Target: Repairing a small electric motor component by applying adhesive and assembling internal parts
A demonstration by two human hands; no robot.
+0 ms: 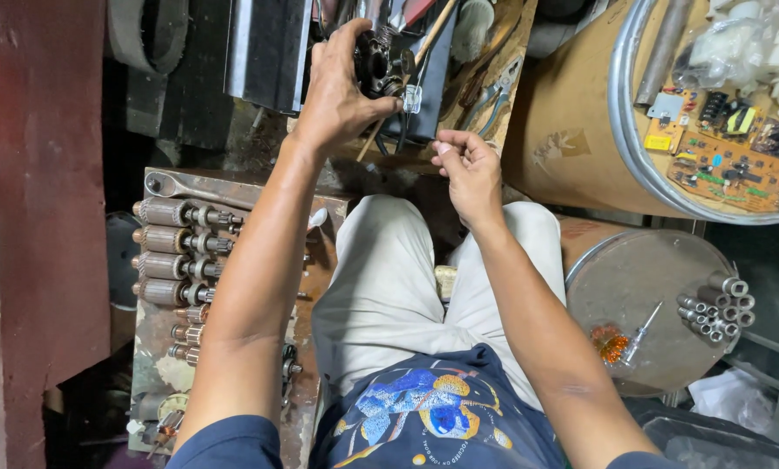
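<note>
the left hand (341,91) grips a dark round motor part (381,62) at 12 o'clock, fingers wrapped around its near side; its far side is lost in clutter. the right hand (469,169), at 1 o'clock, has its fingers curled loosely inward; whether they pinch anything cannot be told. at 9 o'clock, four large armatures (177,252) lie in a column on a rusty tray (159,347); smaller ones below are partly hidden by the forearm. one circuit board (736,165) is cut off at 2 o'clock.

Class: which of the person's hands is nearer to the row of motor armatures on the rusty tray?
Left. The left hand is up and to the right of the armatures, gripping a dark motor part; the right hand is further right.
</note>
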